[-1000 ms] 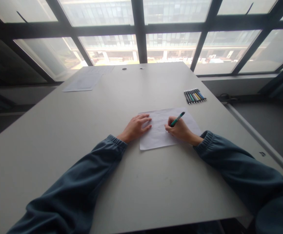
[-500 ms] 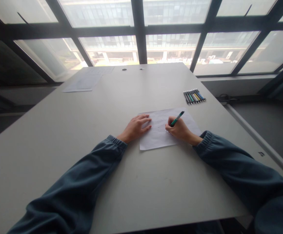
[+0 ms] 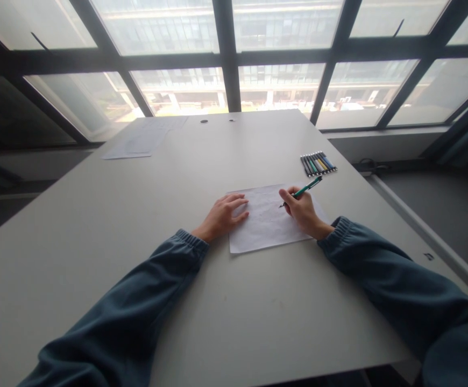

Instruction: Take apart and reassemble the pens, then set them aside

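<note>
A white sheet of paper (image 3: 264,226) with faint drawn lines lies on the grey table (image 3: 137,242). My left hand (image 3: 222,215) rests flat on the sheet's left edge, fingers spread. My right hand (image 3: 303,209) is closed round a green pen (image 3: 304,189), its tip touching the paper near the top right part of the sheet. Both arms wear blue-grey sleeves.
A row of several coloured pens (image 3: 318,163) lies on the table beyond my right hand. More paper sheets (image 3: 141,141) lie at the far left corner. Two small round holes (image 3: 204,121) mark the far edge. Large windows stand behind the table.
My right hand has shifted up and to the right on the sheet, and the pen now lies flatter. The left hand stays in place. The view tilted slightly down.
</note>
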The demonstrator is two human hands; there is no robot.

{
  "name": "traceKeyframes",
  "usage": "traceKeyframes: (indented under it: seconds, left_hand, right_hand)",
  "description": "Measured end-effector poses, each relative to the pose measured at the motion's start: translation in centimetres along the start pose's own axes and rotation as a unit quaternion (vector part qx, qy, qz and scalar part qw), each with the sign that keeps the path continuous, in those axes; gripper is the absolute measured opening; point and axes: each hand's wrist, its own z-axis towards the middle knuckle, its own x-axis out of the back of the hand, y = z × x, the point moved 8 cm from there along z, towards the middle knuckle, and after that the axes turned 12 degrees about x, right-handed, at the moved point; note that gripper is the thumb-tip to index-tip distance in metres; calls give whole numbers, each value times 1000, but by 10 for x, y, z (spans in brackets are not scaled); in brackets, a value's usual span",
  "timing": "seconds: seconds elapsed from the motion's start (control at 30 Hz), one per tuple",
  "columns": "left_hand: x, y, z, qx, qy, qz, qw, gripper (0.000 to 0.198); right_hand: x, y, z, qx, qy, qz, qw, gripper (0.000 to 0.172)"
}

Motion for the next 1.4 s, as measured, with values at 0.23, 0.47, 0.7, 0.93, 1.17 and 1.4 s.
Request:
traceKeyframes:
  seconds: [0.23, 0.47, 0.7, 0.93, 1.17, 1.4]
  left_hand:
    - [28, 8, -3, 16, 99, -70, 993, 27]
    - [30, 21, -6, -50, 75, -117, 989, 28]
    - [14, 35, -8, -111, -20, -93, 989, 31]
    - [28, 25, -8, -62, 92, -105, 988, 24]
    - [37, 24, -10, -75, 154, -125, 977, 16]
    - [36, 23, -9, -65, 150, -124, 979, 16]
  right_hand:
    - [-17, -5, -1, 25, -71, 76, 994, 40]
    - [-23, -8, -5, 54, -116, 31, 991, 36]
    - [-42, -15, -17, 66, -234, 10, 970, 38]
    - [-33, -8, -10, -55, -172, 161, 970, 62]
    - [-25, 10, -4, -122, -121, 269, 948, 45]
    - [-24, 11, -7, -122, -119, 259, 951, 37]
